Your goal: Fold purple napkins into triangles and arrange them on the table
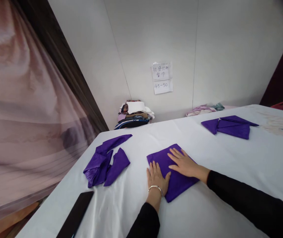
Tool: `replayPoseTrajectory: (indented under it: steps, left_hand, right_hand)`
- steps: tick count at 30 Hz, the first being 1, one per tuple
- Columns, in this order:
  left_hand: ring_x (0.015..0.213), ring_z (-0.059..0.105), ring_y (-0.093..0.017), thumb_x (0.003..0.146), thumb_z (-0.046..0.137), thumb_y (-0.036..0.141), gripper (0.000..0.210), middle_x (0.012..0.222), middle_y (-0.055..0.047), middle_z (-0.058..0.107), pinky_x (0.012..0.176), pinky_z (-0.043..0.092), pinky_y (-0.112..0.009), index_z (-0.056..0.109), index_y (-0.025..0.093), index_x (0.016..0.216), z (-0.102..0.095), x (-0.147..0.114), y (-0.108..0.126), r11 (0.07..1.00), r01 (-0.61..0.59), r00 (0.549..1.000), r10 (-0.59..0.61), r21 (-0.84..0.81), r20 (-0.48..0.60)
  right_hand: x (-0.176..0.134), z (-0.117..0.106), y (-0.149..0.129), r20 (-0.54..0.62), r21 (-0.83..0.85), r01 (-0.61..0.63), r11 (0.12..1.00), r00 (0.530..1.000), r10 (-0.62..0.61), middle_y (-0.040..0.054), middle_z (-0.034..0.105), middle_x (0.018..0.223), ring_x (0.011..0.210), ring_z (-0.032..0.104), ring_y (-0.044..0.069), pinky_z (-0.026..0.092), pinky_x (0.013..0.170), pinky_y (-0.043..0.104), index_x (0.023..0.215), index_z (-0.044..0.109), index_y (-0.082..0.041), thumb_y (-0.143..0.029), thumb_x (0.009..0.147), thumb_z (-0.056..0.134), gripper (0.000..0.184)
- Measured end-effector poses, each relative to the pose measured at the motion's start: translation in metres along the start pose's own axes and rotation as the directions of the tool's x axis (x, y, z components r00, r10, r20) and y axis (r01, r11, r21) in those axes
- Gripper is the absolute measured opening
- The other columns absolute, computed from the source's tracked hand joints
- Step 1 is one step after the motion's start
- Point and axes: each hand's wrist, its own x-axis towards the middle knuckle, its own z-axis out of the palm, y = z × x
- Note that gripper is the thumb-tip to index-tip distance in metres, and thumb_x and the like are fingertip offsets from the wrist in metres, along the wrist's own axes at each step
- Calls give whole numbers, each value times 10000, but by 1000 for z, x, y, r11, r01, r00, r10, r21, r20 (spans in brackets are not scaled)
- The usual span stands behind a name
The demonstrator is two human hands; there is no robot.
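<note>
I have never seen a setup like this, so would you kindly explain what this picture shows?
No machine appears here: the one camera is worn on a person's head, looking forward and down. That person's left hand and right hand lie flat on a folded purple cloth; neither grips it. The white tablecloth also bears a purple cloth bundle on the left, a folded purple shape farther off right, and a flat black object, perhaps a phone.

Palm down, the bare left hand (157,181) rests over the left edge of the folded square purple cloth (177,182); the bare right hand (184,164) lies splayed across its right side.
</note>
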Motion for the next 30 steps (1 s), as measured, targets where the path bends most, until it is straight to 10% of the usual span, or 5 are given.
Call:
replayPoseTrajectory:
  steps: [6, 17, 30]
  left_hand:
    - [1364, 47, -276, 818, 164, 609, 791, 1477, -111, 170, 1105, 64, -486, 236, 69, 1390, -4, 0, 2, 999, 10, 1000, -11, 44, 29]
    - [1364, 75, -277, 824, 159, 621, 792, 1477, -123, 178, 1104, 80, -486, 239, 72, 1389, 1, -1, 1, 999, 15, 1000, -15, 35, -6]
    - [1366, 75, -257, 836, 141, 600, 761, 1478, -112, 190, 1106, 74, -481, 242, 88, 1391, 8, -1, -3, 1000, -7, 1000, 6, -16, -25]
  right_hand:
    - [49, 25, -11, 93, 126, 110, 986, 988, -122, 96, 211, 1471, 1352, 128, 248, 55, 1073, 485, 1410, 245, -191, -643, 854, 196, 718]
    - [65, 21, 81, 113, 37, -200, 979, 974, 195, 42, 192, 1481, 1356, 103, 248, 57, 1075, 483, 1404, 266, -231, -642, 844, 177, 701]
    - [34, 41, 8, -2, 76, 100, 992, 995, -100, 76, 262, 1457, 1339, 173, 272, 102, 1055, 526, 1394, 289, -234, -635, 855, 217, 676]
